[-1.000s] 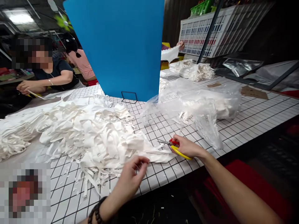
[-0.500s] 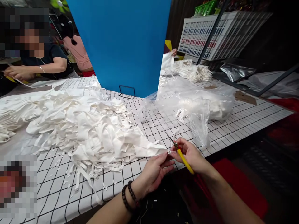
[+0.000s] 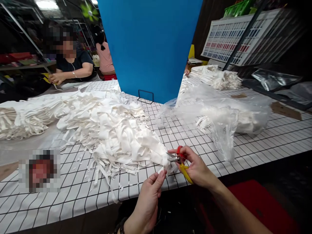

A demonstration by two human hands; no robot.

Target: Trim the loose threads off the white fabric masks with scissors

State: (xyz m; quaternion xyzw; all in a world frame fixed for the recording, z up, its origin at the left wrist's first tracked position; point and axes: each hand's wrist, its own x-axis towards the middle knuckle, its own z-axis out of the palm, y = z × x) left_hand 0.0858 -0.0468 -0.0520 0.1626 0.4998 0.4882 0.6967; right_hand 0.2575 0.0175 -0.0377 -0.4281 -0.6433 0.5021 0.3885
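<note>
A big pile of white fabric pieces and straps [image 3: 109,130] lies on the white table with a black grid [image 3: 268,143]. My left hand [image 3: 149,195] pinches the end of a white fabric strip [image 3: 163,168] at the pile's near corner, over the table's front edge. My right hand [image 3: 195,167] holds small scissors [image 3: 179,159] with red and yellow handles, their blades at the strip just above my left fingertips.
A tall blue board [image 3: 151,48] stands mid-table on a wire stand. A clear plastic bag with white pieces [image 3: 219,113] lies to the right, more white stacks [image 3: 216,76] behind. Two people sit at the far left; a hand shows behind the board. A red seat [image 3: 258,204] is below.
My left hand has drawn the strip's end from the pile toward the table's edge. My right hand has lifted the scissors and brought the blades to the strip. The view has shifted left.
</note>
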